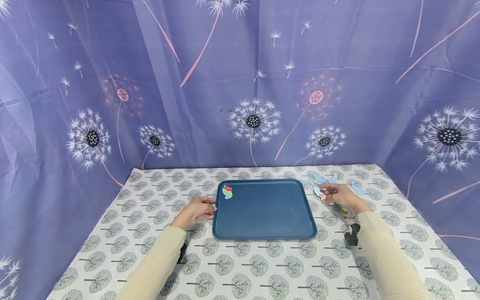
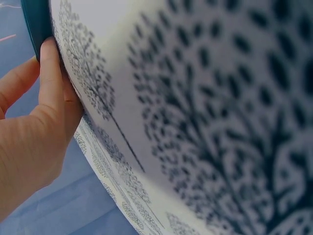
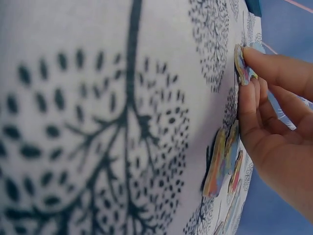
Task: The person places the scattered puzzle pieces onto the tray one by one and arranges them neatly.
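Observation:
A dark blue tray (image 1: 266,210) lies flat on the table. My left hand (image 1: 196,209) is at its left rim, and in the left wrist view the thumb and a finger of that hand grip the tray's edge (image 2: 35,24). One small colourful puzzle piece (image 1: 227,192) lies in the tray's far left corner. Beyond the tray's right side, my right hand (image 1: 343,196) pinches a puzzle piece (image 3: 240,63) between thumb and fingers, close over the cloth. Several light blue pieces (image 1: 318,178) lie around that hand, which partly hides them.
More loose pieces (image 3: 215,166) lie under and beside the right wrist, with a colourful one (image 1: 346,212) near the cuff. The table has a white tree-print cloth (image 1: 258,264). A purple dandelion-print curtain (image 1: 210,104) hangs behind the table and at both sides.

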Tool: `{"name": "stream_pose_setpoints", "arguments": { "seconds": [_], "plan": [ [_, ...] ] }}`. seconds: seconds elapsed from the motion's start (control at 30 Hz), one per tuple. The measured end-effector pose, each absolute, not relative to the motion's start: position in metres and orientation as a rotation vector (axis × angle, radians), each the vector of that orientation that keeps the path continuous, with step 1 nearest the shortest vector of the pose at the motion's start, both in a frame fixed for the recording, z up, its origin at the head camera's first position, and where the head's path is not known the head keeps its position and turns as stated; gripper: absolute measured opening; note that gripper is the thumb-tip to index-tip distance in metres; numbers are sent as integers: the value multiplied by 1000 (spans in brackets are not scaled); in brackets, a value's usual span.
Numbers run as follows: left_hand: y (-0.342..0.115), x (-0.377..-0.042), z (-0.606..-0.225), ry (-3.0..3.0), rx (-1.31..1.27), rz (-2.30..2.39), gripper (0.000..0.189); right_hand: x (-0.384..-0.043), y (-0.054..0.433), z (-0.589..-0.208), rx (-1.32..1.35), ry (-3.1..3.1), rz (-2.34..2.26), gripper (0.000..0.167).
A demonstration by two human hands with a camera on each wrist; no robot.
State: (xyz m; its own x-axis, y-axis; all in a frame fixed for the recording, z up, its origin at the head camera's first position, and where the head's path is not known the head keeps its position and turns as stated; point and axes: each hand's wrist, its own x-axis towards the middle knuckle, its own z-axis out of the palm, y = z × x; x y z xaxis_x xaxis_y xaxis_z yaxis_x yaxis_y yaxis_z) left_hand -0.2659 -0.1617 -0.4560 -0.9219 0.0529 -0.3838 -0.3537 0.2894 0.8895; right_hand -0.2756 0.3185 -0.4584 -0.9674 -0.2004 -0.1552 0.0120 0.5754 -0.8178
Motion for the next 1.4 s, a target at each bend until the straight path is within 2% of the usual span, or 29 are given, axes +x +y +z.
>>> {"name": "stream_pose_setpoints", "arguments": {
  "seconds": [0.53, 0.97, 1.4],
  "plan": [
    [-163, -267, -459, 2225, -260, 1679, 42, -274, 322, -455, -229, 2568, -1443, 56],
    [-163, -268, -459, 2181, -260, 1720, 43, -288, 290, -439, -133, 2454, -1629, 57],
    [-162, -267, -459, 2193, -278, 1709, 42, -306, 244, -437, -211, 2394, -1728, 54]
  ]
}}
